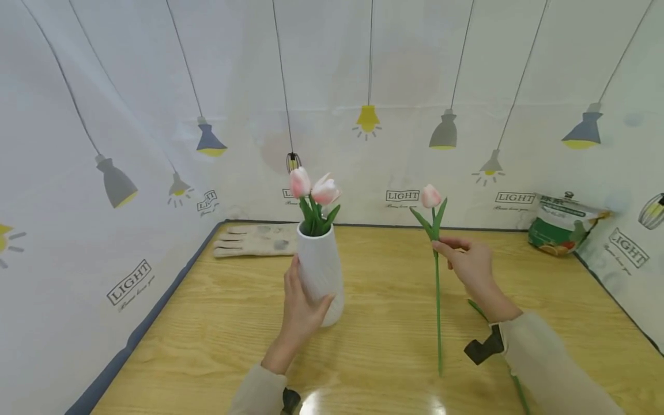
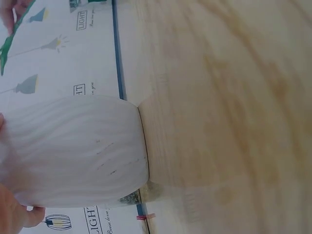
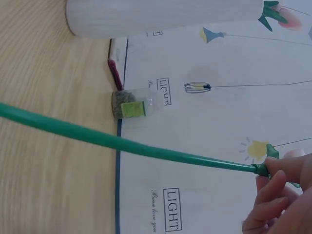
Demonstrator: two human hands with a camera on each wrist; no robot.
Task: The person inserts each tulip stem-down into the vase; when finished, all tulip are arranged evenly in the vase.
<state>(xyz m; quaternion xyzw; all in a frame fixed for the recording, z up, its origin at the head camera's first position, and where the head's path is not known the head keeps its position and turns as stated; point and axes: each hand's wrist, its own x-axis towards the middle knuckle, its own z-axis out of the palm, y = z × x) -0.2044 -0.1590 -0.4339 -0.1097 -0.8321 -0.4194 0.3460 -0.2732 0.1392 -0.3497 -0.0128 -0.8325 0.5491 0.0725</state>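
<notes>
A white ribbed vase stands upright on the wooden table, with two pink-and-white tulips in its mouth. My left hand grips the vase low on its near left side, thumb across the front. In the left wrist view the vase lies sideways in the picture. To the right of it, my right hand pinches a single tulip just below its leaves. Its long green stem hangs down over the table. Another green stem lies partly hidden beneath my right sleeve.
A pale work glove lies behind the vase at the back left. At the back right stands a green-and-white pouch. The right wrist view shows a clear jar with a green label and a red object. A printed curtain surrounds the table.
</notes>
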